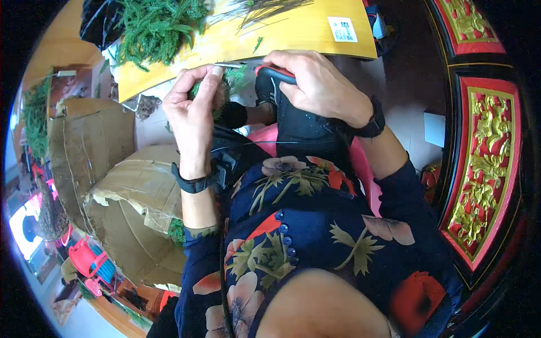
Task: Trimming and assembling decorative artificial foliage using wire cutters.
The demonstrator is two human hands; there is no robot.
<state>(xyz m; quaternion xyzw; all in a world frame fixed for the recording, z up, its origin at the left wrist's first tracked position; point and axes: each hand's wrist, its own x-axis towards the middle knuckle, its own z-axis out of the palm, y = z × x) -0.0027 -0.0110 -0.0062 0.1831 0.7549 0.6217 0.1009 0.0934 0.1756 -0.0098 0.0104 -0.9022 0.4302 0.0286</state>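
My right hand [324, 84] is closed round the black-and-red grips of a hand tool [277, 74], probably pliers or cutters. Its metal end [230, 65] reaches across to the thumb of my left hand [194, 104]. The fingers of that left hand are pinched together on a green fern-like sprig [234, 79], which hangs partly hidden behind them. Both hands are raised over my lap, just in front of the near edge of a yellow table [293, 40].
A heap of green sprigs [160, 31] and a bundle of thin dark stems [253, 14] lie on the table. At my left stands a worn open cardboard box [93, 138]. Red-and-gold carved panels [482, 152] run along the right. Farther left is a pink chair [87, 260].
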